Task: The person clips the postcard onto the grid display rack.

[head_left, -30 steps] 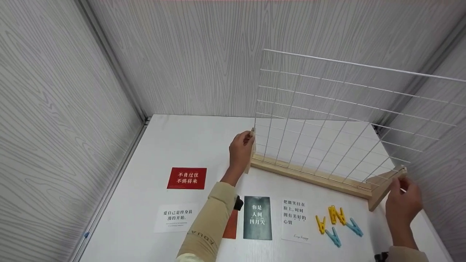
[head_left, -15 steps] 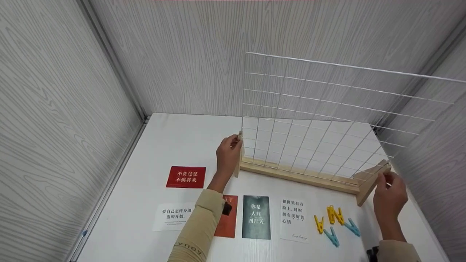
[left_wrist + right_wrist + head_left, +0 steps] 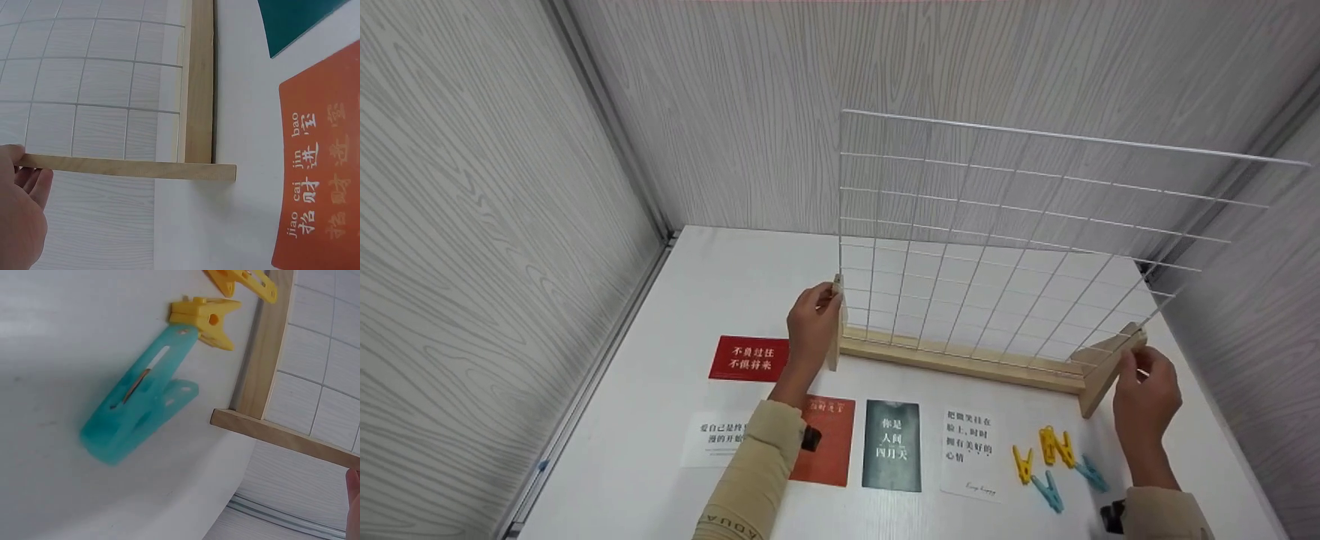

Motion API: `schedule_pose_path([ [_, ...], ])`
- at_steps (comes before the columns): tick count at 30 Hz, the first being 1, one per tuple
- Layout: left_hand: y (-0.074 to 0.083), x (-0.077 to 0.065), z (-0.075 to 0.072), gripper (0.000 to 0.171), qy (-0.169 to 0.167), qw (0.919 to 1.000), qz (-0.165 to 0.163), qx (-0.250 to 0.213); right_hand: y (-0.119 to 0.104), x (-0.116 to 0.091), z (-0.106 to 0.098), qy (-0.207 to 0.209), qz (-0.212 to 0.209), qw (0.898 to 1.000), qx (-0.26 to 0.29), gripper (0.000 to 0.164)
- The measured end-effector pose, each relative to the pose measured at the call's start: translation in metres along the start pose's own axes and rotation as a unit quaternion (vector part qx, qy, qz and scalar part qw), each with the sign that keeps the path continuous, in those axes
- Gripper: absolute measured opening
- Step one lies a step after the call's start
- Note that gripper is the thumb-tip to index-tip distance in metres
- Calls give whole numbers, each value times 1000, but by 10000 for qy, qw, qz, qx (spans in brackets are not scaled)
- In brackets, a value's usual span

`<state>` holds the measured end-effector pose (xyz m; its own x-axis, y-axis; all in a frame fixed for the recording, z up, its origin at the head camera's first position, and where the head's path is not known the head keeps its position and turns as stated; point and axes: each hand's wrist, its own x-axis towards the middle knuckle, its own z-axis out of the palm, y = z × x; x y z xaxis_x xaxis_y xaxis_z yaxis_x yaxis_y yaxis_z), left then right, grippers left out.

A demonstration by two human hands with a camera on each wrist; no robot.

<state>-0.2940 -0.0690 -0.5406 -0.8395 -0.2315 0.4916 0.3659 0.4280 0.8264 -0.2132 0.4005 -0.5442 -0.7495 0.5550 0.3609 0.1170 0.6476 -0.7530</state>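
A white wire grid rack (image 3: 1035, 134) stands upright on a wooden base (image 3: 960, 363) with a wooden end piece at each side. My left hand (image 3: 812, 324) pinches the top of the left end piece (image 3: 129, 167) between thumb and fingers. At the other side, my right hand (image 3: 1147, 394) grips the upper part of the right end piece (image 3: 1102, 379). In the right wrist view only a sliver of that hand shows at the edge of the frame.
In front of the rack lie a red card (image 3: 750, 358), an orange-red card (image 3: 829, 442), a green card (image 3: 891, 446) and white cards (image 3: 971, 457). Yellow clothespins (image 3: 1023, 463) and blue clothespins (image 3: 1047, 492) lie at the right. Wood-grain panels (image 3: 750, 112) wall in the white table (image 3: 720, 277).
Both hands have shifted the rack to the left along the table, its wooden base included. More of the orange-red card shows beside the left sleeve. Cards and clothespins stay in place.
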Motion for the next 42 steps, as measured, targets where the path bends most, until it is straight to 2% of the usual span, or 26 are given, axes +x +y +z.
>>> schedule_pose_path([
  [7, -5, -3, -14, 25, 32, 9999, 79, 134, -9, -2, 7, -152, 81, 9998, 70, 46],
  [14, -5, -7, -26, 26, 23, 9996, 228, 132, -14, -2, 14, 24, -220, 9995, 203, 43],
  [21, -7, -10, -38, 25, 149, 9996, 208, 146, -23, -2, 19, -169, -224, 9994, 218, 44],
  [30, -6, -10, -48, 27, 168, 9998, -47, 132, -29, -4, 24, -255, -183, 9989, 349, 43],
  [36, -5, -10, -49, 28, 122, 9995, -192, 197, -29, -4, 25, -253, -162, 9990, 327, 43],
  [42, -4, -11, -50, 29, 13, 9989, -470, -40, -26, -4, 25, -98, -349, 9987, 365, 42],
])
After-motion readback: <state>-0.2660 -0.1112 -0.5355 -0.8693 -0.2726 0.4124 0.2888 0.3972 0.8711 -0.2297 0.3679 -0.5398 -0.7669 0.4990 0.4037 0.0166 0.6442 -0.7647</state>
